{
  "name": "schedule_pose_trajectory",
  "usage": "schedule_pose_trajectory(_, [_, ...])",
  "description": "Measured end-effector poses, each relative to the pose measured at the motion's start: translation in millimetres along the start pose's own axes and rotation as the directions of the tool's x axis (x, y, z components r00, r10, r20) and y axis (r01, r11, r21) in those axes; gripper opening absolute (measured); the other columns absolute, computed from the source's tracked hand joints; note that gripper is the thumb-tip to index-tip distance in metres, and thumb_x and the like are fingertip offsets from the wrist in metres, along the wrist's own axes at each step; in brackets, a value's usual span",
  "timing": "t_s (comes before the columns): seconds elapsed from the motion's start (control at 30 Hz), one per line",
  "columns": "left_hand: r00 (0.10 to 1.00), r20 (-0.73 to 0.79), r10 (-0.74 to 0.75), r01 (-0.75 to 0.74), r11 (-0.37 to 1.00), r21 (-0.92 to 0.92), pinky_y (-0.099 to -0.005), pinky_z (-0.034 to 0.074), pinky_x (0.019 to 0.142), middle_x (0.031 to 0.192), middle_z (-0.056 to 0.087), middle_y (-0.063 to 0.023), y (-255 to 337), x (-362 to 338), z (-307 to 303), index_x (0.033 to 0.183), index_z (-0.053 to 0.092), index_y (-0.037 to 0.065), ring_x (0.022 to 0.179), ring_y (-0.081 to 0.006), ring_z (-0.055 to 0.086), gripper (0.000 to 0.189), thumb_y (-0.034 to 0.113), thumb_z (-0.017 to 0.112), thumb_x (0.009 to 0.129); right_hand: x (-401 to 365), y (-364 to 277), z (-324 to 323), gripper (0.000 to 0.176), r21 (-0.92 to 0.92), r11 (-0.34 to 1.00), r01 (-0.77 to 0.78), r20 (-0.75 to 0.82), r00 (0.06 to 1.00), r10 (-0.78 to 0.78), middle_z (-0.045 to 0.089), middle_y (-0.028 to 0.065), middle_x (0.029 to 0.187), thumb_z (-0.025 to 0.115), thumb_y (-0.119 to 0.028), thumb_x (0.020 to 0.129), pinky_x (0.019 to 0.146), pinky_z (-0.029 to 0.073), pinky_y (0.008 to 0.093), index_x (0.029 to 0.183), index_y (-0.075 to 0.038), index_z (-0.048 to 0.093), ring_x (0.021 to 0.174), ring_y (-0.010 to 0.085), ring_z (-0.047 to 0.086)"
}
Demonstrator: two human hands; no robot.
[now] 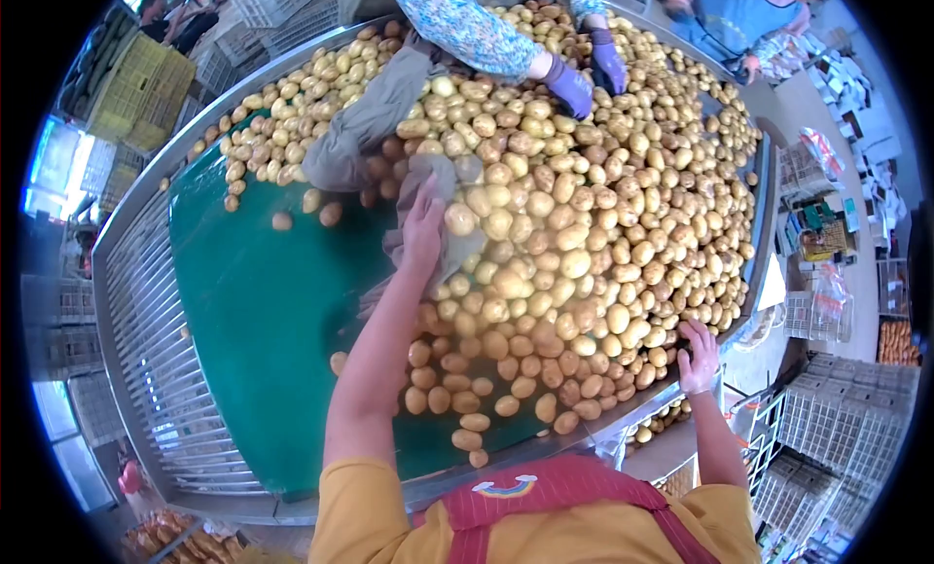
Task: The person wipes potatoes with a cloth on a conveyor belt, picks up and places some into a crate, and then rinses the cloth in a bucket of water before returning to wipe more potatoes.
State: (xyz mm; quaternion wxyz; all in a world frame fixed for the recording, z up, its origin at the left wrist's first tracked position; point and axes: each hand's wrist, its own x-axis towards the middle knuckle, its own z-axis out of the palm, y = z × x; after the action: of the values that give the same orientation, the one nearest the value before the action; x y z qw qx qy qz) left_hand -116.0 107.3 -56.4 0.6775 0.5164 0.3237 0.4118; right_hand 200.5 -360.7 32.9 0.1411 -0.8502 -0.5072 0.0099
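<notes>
A broad heap of potatoes [623,214] covers much of the green sorting table [263,301]. My left hand [423,223] reaches across to the heap's left side, its fingers closed on a crumpled grey cloth [428,170] that lies against the potatoes. At the table's right front edge, my right hand [699,358] has its fingers spread beside the outermost potatoes. A second length of grey cloth [375,126] stretches over the potatoes further back. Parts of the heap around the left hand look hazy.
Across the table, a person in purple gloves [569,87] reaches into the potatoes. Another person in a blue apron [735,19] is at the back right. Metal slats [165,369] form the table's left end. Plastic crates [837,408] stand at right, yellow ones [141,92] at back left.
</notes>
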Motion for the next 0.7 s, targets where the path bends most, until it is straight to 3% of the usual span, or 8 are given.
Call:
schedule_pose_trajectory(0.07, [0.997, 0.078, 0.018, -0.030, 0.986, 0.162, -0.0314, 0.030, 0.117, 0.150, 0.048, -0.0064, 30.0, -15.9, 26.9, 0.151, 0.044, 0.002, 0.139, -0.0160, 0.041, 0.049, 0.012, 0.052, 0.104, 0.6, 2.4, 1.5, 0.047, 0.019, 1.000, 0.017, -0.025, 1.000, -0.016, 0.060, 0.0127, 0.132, 0.059, -0.019, 0.078, 0.100, 0.043, 0.0468, 0.124, -0.010, 0.065, 0.116, 0.0364, 0.056])
schedule_pose_trajectory(0.17, [0.971, 0.228, 0.071, -0.165, 0.889, 0.426, -0.0420, 0.033, 0.116, 0.143, 0.055, -0.0189, 25.6, -31.2, 29.8, 0.145, 0.052, 0.006, 0.134, -0.0327, 0.050, 0.051, 0.014, 0.060, 0.095, -0.2, -1.2, -0.3, 0.046, 0.007, 1.000, -0.004, -0.032, 0.999, 0.005, 0.060, 0.0119, 0.132, 0.060, -0.019, 0.076, 0.099, 0.043, 0.0461, 0.121, -0.011, 0.066, 0.115, 0.0346, 0.057])
schedule_pose_trajectory(0.27, [0.904, 0.400, 0.154, -0.418, 0.521, 0.744, -0.0506, 0.033, 0.114, 0.137, 0.057, -0.0229, 48.0, -29.2, 40.2, 0.144, 0.054, 0.008, 0.130, -0.0408, 0.050, 0.059, 0.022, 0.068, 0.089, 0.6, -2.1, -1.3, 0.044, -0.018, 1.000, -0.025, -0.016, 1.000, 0.025, 0.060, 0.0108, 0.132, 0.061, -0.019, 0.075, 0.098, 0.043, 0.0456, 0.118, -0.012, 0.068, 0.114, 0.0330, 0.057])
schedule_pose_trajectory(0.33, [0.867, 0.425, 0.259, -0.498, 0.449, 0.742, -0.0540, 0.036, 0.108, 0.135, 0.058, -0.0215, 27.1, -1.9, 39.8, 0.145, 0.052, 0.011, 0.124, -0.0429, 0.052, 0.065, 0.031, 0.071, 0.087, 3.6, -0.9, -1.1, 0.041, 0.000, 1.000, -0.030, -0.021, 0.999, 0.030, 0.061, 0.0105, 0.131, 0.061, -0.017, 0.074, 0.096, 0.044, 0.0455, 0.114, -0.012, 0.070, 0.112, 0.0330, 0.057])
schedule_pose_trajectory(0.4, [0.873, 0.466, 0.143, -0.482, 0.399, 0.780, -0.0538, 0.038, 0.105, 0.134, 0.060, -0.0184, 31.7, 39.2, 60.4, 0.145, 0.053, 0.016, 0.122, -0.0400, 0.055, 0.062, 0.034, 0.070, 0.088, 6.1, -2.2, -3.0, 0.040, 0.013, 1.000, -0.023, -0.019, 1.000, 0.023, 0.061, 0.0109, 0.130, 0.061, -0.016, 0.073, 0.096, 0.044, 0.0454, 0.113, -0.012, 0.070, 0.111, 0.0337, 0.058])
schedule_pose_trajectory(0.47, [0.876, 0.477, 0.073, -0.479, 0.246, 0.843, -0.0510, 0.033, 0.113, 0.141, 0.056, -0.0188, 30.7, 68.0, 90.3, 0.150, 0.049, 0.024, 0.131, -0.0392, 0.050, 0.060, 0.036, 0.064, 0.093, 9.3, -3.1, -4.2, 0.040, 0.056, 0.998, -0.039, -0.006, 0.999, 0.039, 0.062, 0.0122, 0.129, 0.061, -0.016, 0.073, 0.096, 0.044, 0.0457, 0.111, -0.011, 0.071, 0.111, 0.0347, 0.058])
schedule_pose_trajectory(0.53, [0.844, 0.497, 0.202, -0.531, 0.181, 0.828, -0.0517, 0.033, 0.113, 0.140, 0.058, -0.0170, 22.2, 103.7, 127.3, 0.149, 0.050, 0.031, 0.131, -0.0377, 0.051, 0.057, 0.038, 0.063, 0.094, 11.6, -3.3, -3.7, 0.040, 0.025, 1.000, -0.010, -0.022, 1.000, 0.011, 0.062, 0.0121, 0.129, 0.061, -0.015, 0.073, 0.095, 0.044, 0.0453, 0.111, -0.010, 0.071, 0.111, 0.0343, 0.058])
schedule_pose_trajectory(0.7, [0.838, 0.487, 0.247, -0.542, 0.264, 0.798, -0.0518, 0.033, 0.114, 0.139, 0.059, -0.0169, 3.5, 138.8, 168.6, 0.145, 0.054, 0.030, 0.132, -0.0351, 0.052, 0.053, 0.033, 0.064, 0.094, 7.3, 1.6, -4.1, 0.040, 0.040, 0.998, -0.047, 0.000, 0.999, 0.047, 0.062, 0.0104, 0.128, 0.061, -0.017, 0.073, 0.094, 0.044, 0.0442, 0.111, -0.013, 0.072, 0.112, 0.0332, 0.058])
